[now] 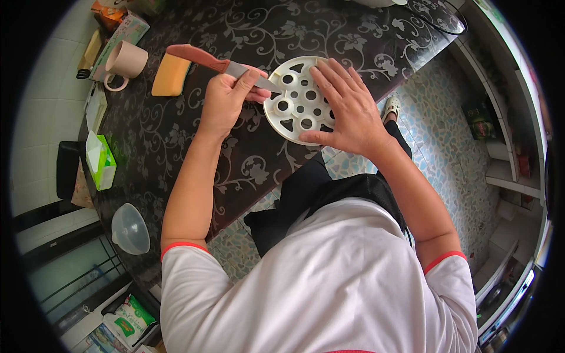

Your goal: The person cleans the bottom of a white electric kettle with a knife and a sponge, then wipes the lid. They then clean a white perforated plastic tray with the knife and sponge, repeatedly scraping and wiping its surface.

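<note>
My left hand (pixel 229 97) grips a small knife (pixel 260 81) by its blade, near the handle. The knife's reddish-brown handle points up and to the left, and its tip lies over the left part of a round white plastic plate (pixel 289 125) full of holes. Across the right side of this plate lies my right hand (pixel 346 103), its fingers spread and the thumb at the lower rim. Part of the plate is hidden under that hand. A yellow-orange sponge (pixel 170 75) rests on the dark floral tabletop (pixel 247 141), partly behind the knife handle.
At the upper left stand a pink mug (pixel 128 59) and a pale patterned box (pixel 128 33). Farther down the left side are a green and white tissue pack (pixel 103 163) and a translucent plastic bowl (pixel 131 228). The table's edge runs diagonally beneath the plate; a black cable (pixel 459 31) hangs over the far corner.
</note>
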`<state>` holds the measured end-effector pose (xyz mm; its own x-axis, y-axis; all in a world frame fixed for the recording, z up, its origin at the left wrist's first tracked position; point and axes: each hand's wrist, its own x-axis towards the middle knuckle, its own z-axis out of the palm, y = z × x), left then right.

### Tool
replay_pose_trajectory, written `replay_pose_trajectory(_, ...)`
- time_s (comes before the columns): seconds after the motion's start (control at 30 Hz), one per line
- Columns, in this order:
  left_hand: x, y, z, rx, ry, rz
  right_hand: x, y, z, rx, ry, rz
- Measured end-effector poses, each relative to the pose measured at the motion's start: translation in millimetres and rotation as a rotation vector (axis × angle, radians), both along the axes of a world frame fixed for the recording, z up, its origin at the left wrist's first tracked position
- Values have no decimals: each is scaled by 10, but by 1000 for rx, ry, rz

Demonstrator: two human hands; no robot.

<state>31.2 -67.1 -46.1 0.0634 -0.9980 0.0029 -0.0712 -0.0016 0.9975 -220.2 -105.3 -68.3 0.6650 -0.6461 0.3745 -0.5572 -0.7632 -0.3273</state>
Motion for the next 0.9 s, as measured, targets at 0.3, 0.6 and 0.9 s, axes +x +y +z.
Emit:
replay_pose_trajectory(0.3,-119,62,-21,-120,-208,54,17,3,19,-3,-27,0)
replay_pose_trajectory(0.6,-102,28,-43,-12,232,141,12,-2,15,-12,-5,-2)
replay_pose_trajectory(0.9,-234,94,-47,-169,-172,91,6,-7,39,5,-47,21)
